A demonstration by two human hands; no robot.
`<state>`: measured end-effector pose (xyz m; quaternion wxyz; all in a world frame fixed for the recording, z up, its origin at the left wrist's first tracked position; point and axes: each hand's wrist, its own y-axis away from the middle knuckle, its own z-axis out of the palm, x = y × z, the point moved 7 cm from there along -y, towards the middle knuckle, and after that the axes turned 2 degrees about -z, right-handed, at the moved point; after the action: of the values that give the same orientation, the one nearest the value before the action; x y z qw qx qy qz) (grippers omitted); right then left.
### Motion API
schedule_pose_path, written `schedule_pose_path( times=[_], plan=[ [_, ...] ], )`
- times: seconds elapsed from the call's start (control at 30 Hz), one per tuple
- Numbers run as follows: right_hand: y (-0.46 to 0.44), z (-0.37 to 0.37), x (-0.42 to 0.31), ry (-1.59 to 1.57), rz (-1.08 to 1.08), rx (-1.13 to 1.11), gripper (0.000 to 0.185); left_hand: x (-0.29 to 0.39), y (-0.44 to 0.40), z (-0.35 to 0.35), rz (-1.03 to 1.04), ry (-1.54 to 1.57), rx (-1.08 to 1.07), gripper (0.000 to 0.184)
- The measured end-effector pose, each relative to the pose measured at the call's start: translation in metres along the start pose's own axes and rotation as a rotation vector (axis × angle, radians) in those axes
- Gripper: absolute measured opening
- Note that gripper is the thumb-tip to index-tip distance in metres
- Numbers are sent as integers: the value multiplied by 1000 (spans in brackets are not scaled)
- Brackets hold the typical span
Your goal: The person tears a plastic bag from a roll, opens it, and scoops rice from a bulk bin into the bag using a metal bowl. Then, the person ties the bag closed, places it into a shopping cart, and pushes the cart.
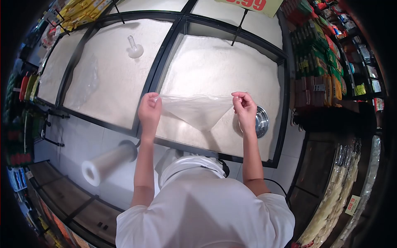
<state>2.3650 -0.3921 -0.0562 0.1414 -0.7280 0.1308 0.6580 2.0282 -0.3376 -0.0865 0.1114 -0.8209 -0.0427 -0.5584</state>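
A clear plastic bag [198,109] is stretched between my two hands, above a black-framed bin of white grain [219,70]. My left hand [149,110] pinches its left upper corner, over the bin's left edge. At the other upper corner, my right hand [245,108] pinches the film between thumb and fingers. The bag hangs down to a point in the middle. Beside my right wrist, a shiny metal bowl [261,122] sits on the grain, partly hidden by that hand and forearm.
A second grain bin [111,78] adjoins on the left, holding a clear scoop [134,47] and a loose plastic bag [89,78]. A plastic bag roll [107,161] is low at left. Price sign [252,5] stands at the back. Packaged goods [316,70] line the right.
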Motion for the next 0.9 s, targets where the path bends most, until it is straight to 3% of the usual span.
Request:
schedule_pose_path(
  times=[0.1, 0.13, 0.2, 0.3, 0.53, 0.63, 0.73, 0.77, 0.9],
  plan=[
    [5, -8, -14, -199, 13, -22, 9, 33, 3, -9, 167, -124, 67, 12],
    [5, -11, -17, -279, 4, -37, 10, 34, 2, -10, 112, -31, 52, 11],
    [0, -13, -11, -215, -9, 4, 10, 33, 2, -9, 0, 155, 14, 9],
    [2, -6, -15, -92, -30, -20, 10, 10, -3, 2, -35, 119, -99, 7],
    [2, -15, -10, -187, -35, 78, 12, 2, 0, -2, -21, 125, -83, 3],
    [5, -10, -16, -141, -47, 54, 13, 17, 1, 1, 93, 90, -107, 5],
    [8, 12, -25, -83, -82, -51, 13, 50, 13, 29, 117, 158, -294, 6],
    [12, 29, -29, -56, -114, -113, 13, 47, 21, 51, 63, 260, -444, 7],
    [33, 92, -55, 181, -389, -404, 20, 52, 50, 114, 101, 372, -670, 7]
  ],
)
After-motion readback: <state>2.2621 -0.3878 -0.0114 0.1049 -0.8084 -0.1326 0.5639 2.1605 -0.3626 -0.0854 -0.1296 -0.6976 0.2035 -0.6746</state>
